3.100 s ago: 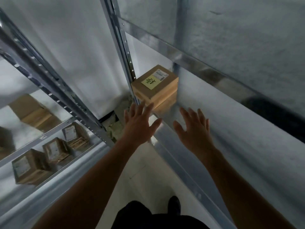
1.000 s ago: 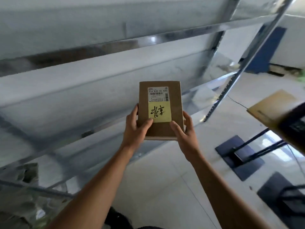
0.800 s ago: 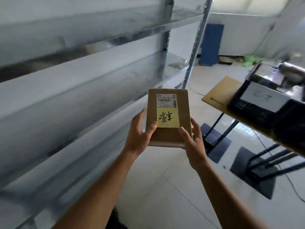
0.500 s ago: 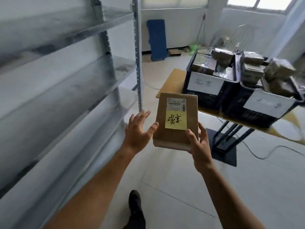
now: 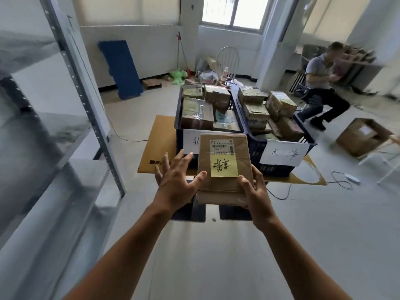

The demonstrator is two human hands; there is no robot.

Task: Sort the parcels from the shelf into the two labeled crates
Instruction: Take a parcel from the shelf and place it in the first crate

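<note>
A flat brown cardboard parcel [image 5: 224,159] with a white barcode label and a yellow handwritten note is held up in front of me. My right hand [image 5: 256,192] grips its near right corner, thumb on top. My left hand [image 5: 176,182] has its fingers spread beside the parcel's left edge, the thumb tip touching it. Straight ahead two dark blue crates stand side by side on a low table: the left crate [image 5: 179,131] and the right crate [image 5: 303,139], each with a white handwritten label and several parcels inside. The parcel hides part of the left crate's label.
A metal shelf rack [image 5: 86,100] runs along my left. A person [image 5: 320,83] sits at the back right, near an open cardboard box [image 5: 363,137] on the floor. A blue board [image 5: 121,68] leans on the far wall; a cable [image 5: 344,180] lies on the floor.
I have turned from the shelf to face the crates, carrying the parcel closer to them. My left hand has let go of the parcel and spread its fingers; my right hand keeps holding it.
</note>
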